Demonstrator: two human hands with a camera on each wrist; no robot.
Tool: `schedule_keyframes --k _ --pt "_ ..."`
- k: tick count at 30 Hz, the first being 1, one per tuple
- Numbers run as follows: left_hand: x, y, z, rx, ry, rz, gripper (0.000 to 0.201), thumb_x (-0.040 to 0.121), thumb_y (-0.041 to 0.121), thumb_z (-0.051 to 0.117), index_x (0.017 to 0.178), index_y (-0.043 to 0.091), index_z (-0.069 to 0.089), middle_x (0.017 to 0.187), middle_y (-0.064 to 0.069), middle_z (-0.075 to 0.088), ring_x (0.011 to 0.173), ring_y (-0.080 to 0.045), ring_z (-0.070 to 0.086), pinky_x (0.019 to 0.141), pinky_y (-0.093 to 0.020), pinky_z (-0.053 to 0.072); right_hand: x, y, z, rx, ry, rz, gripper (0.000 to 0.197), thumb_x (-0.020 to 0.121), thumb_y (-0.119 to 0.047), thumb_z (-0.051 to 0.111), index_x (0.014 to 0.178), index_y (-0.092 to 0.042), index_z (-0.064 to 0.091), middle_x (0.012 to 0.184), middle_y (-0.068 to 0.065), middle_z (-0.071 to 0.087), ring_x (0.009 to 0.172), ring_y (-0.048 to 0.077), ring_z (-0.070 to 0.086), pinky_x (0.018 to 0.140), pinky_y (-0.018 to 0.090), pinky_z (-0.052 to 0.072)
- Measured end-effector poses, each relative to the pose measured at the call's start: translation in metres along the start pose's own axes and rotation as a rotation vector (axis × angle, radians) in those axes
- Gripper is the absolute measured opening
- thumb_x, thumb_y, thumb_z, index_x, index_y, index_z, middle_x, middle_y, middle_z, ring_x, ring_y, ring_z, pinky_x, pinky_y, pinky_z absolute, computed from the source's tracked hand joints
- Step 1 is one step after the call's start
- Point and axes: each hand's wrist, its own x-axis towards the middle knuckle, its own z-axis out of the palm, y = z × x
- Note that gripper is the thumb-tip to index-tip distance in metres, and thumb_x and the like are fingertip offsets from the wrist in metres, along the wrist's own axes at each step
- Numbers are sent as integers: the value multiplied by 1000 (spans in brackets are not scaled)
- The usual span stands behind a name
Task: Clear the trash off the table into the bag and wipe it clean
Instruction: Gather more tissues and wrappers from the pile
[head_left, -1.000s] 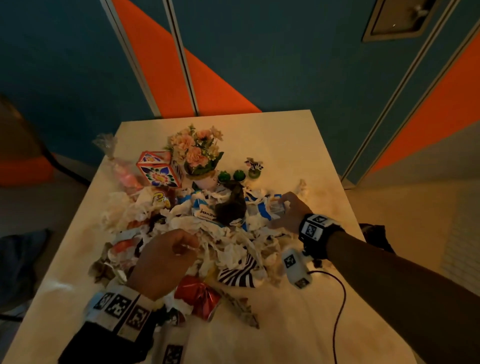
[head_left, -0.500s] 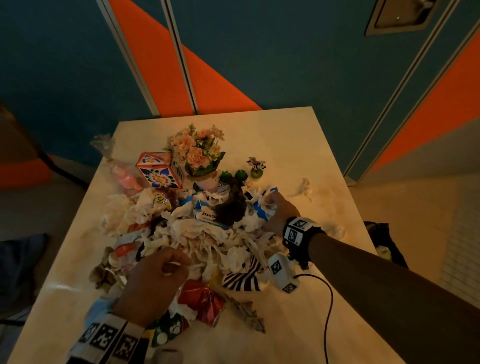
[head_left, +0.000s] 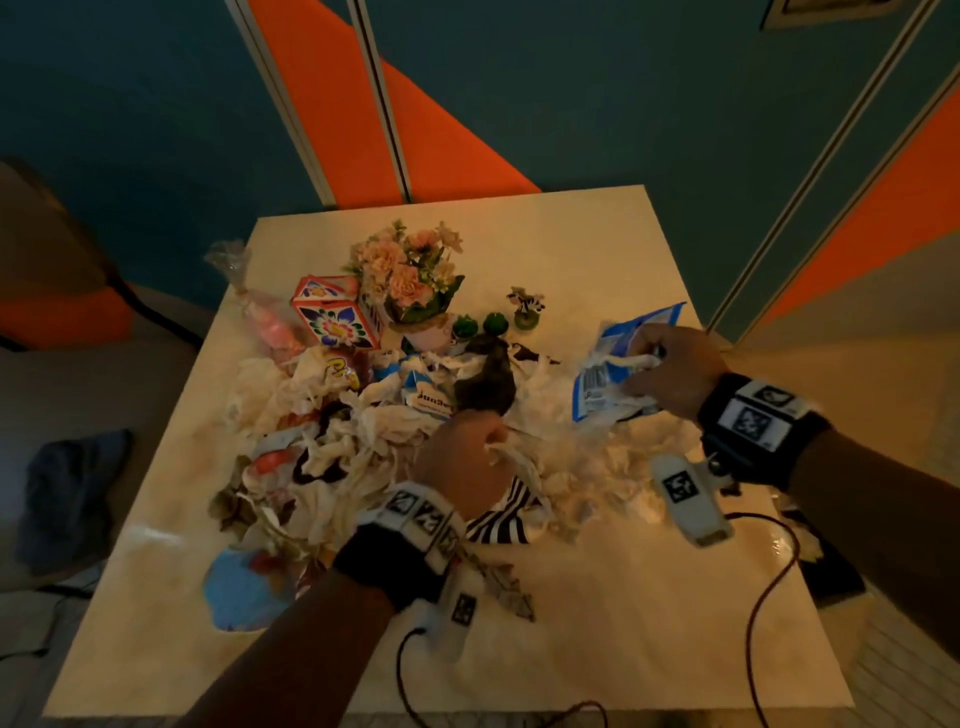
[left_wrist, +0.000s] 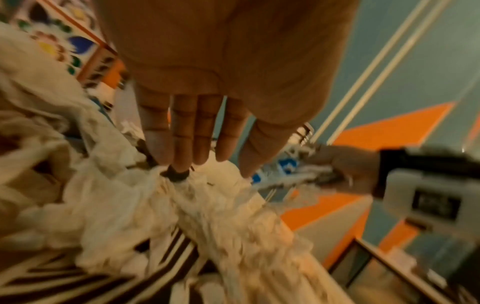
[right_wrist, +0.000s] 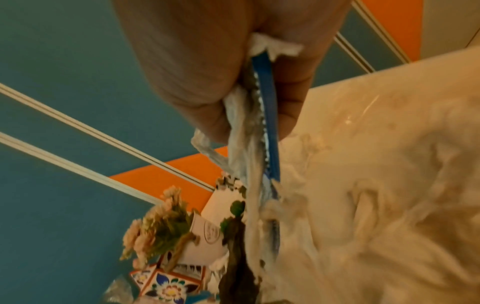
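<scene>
A heap of crumpled white tissues and wrappers (head_left: 363, 441) covers the middle of the pale table (head_left: 571, 244). My right hand (head_left: 644, 358) is lifted over the heap's right side and grips a blue-and-white wrapper (head_left: 602, 374) together with a wad of tissue. In the right wrist view the wrapper (right_wrist: 267, 123) is pinched edge-on between thumb and fingers of the right hand (right_wrist: 254, 115). My left hand (head_left: 467, 452) is on the middle of the heap. The left wrist view shows the left hand (left_wrist: 194, 160) with straight fingers, their tips touching the tissues (left_wrist: 207, 195).
At the back stand a flower pot (head_left: 410, 275), a patterned box (head_left: 332, 317), two green candles (head_left: 467, 326), a small cow figurine (head_left: 527, 306) and a pink candy bag (head_left: 265, 322). A striped wrapper (head_left: 498, 525) and a blue disc (head_left: 239, 592) lie near me. A dark object (head_left: 831, 571) sits past the right edge.
My right hand has pulled the blue-and-white wrapper and some tissue out of the heap and moved right and up. My left hand has shifted right toward the heap's middle.
</scene>
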Motion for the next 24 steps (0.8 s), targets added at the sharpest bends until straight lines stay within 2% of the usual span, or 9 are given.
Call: schedule_keyframes --k 3,6,8,11,14,17,19,21,24 --pt "12 12 34 164 -236 44 61 78 40 67 132 32 40 137 3 39 121 -21 47 97 -39 47 -8 12 -21 44 53 -28 32 75 7 68 69 -9 41 69 6 39 62 23 36 56 32 34" --pt "15 21 60 421 -287 103 82 75 53 66 141 36 21 146 -2 22 129 -30 37 100 -46 43 -12 23 -37 62 99 -28 30 77 6 69 72 -7 42 75 11 41 64 23 38 57 31 35" --pt "17 26 71 514 -254 131 79 75 58 63 139 38 20 144 -5 20 127 -33 34 98 -48 42 -15 28 -45 58 126 -46 28 77 4 70 73 -6 44 77 14 42 65 23 39 58 31 36" --pt "19 28 85 524 -246 100 72 78 62 55 138 41 22 144 -5 16 128 -34 30 98 -50 41 -21 31 -50 96 130 -89 27 75 4 72 73 -4 46 75 15 45 63 24 41 59 33 37" --pt "19 32 94 477 -286 84 65 80 50 60 134 41 26 142 -4 16 128 -34 28 97 -51 43 -26 31 -51 121 133 -113 27 73 7 73 73 -2 48 73 12 45 59 22 39 56 26 35" --pt "21 36 97 493 -281 79 52 84 47 60 128 31 38 135 -6 25 124 -33 32 96 -52 43 -29 32 -53 138 133 -123 25 72 7 74 74 0 50 73 12 46 58 17 38 55 26 35" --pt "24 34 96 460 -277 36 46 84 44 61 124 25 48 134 -5 30 124 -31 34 98 -49 43 -30 34 -56 146 146 -122 26 71 6 75 72 -2 50 72 12 46 60 18 40 56 26 35" --pt "26 29 94 336 -240 -12 37 85 33 64 119 23 55 133 -4 37 123 -28 39 100 -43 42 -32 36 -59 149 158 -127 28 70 5 76 72 -3 49 72 13 46 63 24 42 57 28 35" --pt "27 24 87 102 -115 -73 25 81 19 65 106 19 61 119 -4 54 111 -24 52 88 -28 42 -36 37 -62 176 163 -128 29 70 4 77 71 -4 49 72 13 46 64 25 42 57 29 35"
